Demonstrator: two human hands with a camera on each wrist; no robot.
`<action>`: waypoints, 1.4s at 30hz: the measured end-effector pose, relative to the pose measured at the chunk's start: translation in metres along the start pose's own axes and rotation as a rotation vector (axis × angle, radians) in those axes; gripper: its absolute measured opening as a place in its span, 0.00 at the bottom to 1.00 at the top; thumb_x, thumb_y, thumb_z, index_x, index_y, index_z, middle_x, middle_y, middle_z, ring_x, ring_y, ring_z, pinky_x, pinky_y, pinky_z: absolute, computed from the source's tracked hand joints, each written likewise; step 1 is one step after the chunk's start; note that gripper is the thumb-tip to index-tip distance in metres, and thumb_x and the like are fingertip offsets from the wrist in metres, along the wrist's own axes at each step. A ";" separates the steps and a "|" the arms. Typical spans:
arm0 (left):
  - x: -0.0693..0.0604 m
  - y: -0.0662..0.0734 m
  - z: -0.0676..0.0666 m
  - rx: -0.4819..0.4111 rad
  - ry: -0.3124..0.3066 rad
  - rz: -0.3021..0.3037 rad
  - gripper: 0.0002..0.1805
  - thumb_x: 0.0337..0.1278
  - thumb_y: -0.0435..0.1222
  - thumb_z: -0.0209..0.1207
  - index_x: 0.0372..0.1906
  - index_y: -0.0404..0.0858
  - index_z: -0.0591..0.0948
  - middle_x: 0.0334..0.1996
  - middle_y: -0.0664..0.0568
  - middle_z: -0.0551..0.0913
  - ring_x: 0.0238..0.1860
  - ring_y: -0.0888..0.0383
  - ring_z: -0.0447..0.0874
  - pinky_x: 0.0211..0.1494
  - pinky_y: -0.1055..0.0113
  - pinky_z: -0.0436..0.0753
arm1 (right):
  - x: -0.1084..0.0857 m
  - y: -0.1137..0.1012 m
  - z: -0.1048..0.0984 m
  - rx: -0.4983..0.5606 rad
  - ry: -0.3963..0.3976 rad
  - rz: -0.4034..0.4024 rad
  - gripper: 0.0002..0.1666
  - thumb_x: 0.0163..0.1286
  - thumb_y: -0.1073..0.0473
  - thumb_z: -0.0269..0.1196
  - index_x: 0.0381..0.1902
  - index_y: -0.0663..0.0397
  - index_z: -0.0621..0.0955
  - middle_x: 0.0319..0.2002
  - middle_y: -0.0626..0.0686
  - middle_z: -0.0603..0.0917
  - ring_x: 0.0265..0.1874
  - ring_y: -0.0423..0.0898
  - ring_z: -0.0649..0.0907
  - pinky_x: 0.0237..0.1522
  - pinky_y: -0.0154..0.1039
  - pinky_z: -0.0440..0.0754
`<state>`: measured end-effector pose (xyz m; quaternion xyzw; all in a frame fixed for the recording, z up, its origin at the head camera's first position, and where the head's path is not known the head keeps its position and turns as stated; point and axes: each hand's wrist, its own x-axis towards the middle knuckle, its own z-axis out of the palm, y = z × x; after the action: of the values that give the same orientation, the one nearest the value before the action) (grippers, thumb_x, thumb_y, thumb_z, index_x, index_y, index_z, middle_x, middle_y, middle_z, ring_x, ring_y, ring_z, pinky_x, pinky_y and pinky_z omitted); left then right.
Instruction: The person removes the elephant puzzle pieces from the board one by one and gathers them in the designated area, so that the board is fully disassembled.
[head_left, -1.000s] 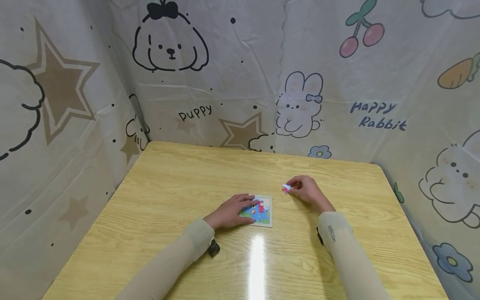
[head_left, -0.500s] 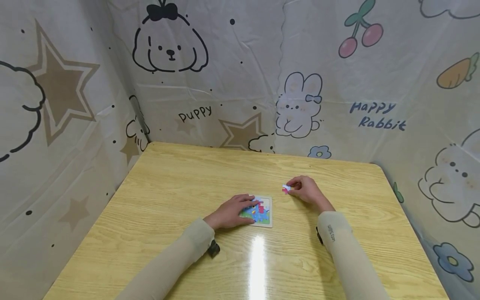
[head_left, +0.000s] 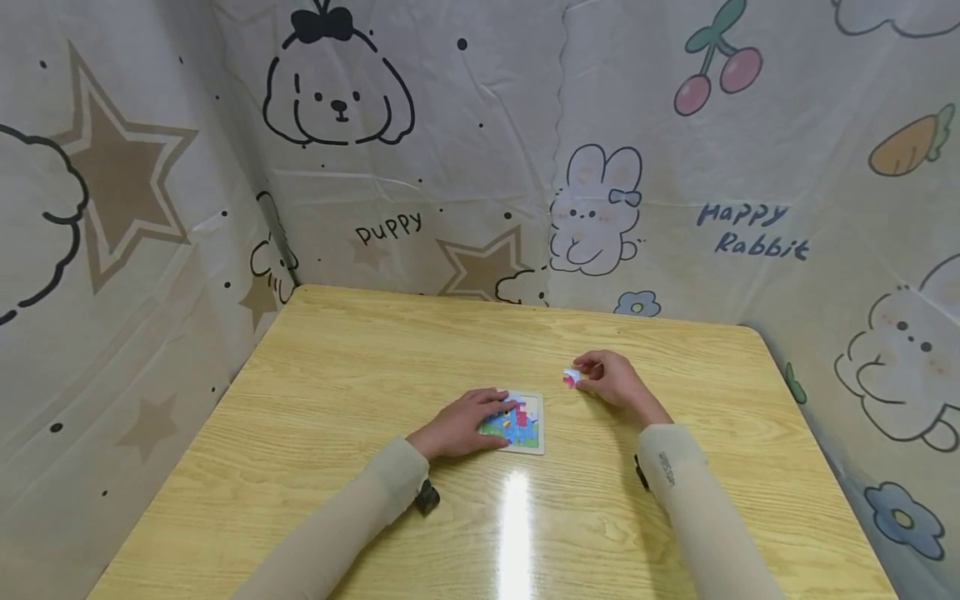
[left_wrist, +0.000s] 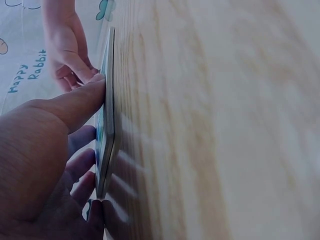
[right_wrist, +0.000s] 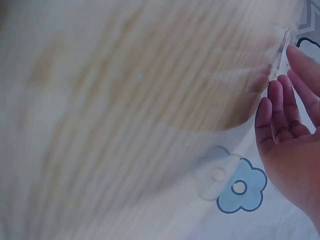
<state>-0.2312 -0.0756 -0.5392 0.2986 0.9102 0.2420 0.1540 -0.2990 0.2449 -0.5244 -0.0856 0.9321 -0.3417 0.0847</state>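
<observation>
My left hand (head_left: 468,423) rests over the left part of a framed jigsaw puzzle (head_left: 531,442), its fingers spread across the top and its thumb at the near side. Blue, green and pink pieces show beside the fingers, with a pale gap at the upper right; the rest is covered. In the left wrist view, the puzzle (left_wrist: 109,120) appears edge-on, and the thumb touches its upper face. Behind and right of the puzzle, my right hand (head_left: 615,385) pinches a small white-and-pink puzzle piece (head_left: 572,378) between fingers and thumb. The right wrist view shows that piece only as a thin edge.
A wood-grain table (head_left: 360,358) carries the puzzle, with a bright light reflection in front of it. Printed cloth (head_left: 480,167) with cartoon drawings hangs behind and along both sides. The table's far edge lies a short way beyond my right hand.
The puzzle piece in my right hand has tilted slightly, so its pink print looks a little different. Both hands stay in nearly the same places.
</observation>
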 end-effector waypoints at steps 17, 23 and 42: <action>0.002 0.001 -0.001 0.006 -0.009 -0.007 0.39 0.69 0.57 0.61 0.80 0.55 0.65 0.82 0.57 0.60 0.83 0.50 0.52 0.81 0.46 0.61 | -0.027 -0.025 0.016 0.085 -0.082 -0.101 0.18 0.69 0.63 0.70 0.57 0.59 0.85 0.48 0.56 0.86 0.43 0.48 0.82 0.46 0.40 0.81; 0.003 0.000 0.000 0.000 -0.004 -0.014 0.39 0.68 0.58 0.62 0.80 0.56 0.66 0.82 0.57 0.60 0.83 0.50 0.52 0.81 0.44 0.61 | -0.033 -0.035 0.026 0.093 -0.175 -0.133 0.17 0.70 0.62 0.70 0.55 0.55 0.85 0.46 0.53 0.86 0.41 0.45 0.81 0.43 0.37 0.81; 0.003 -0.005 0.002 0.004 -0.006 -0.011 0.39 0.69 0.59 0.61 0.80 0.57 0.65 0.81 0.57 0.60 0.83 0.51 0.53 0.81 0.45 0.61 | -0.037 -0.048 0.043 0.089 -0.227 -0.147 0.10 0.67 0.62 0.73 0.46 0.56 0.87 0.35 0.49 0.83 0.34 0.44 0.77 0.39 0.34 0.77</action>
<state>-0.2345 -0.0765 -0.5439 0.2945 0.9119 0.2385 0.1577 -0.2489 0.1901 -0.5213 -0.1878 0.8917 -0.3758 0.1684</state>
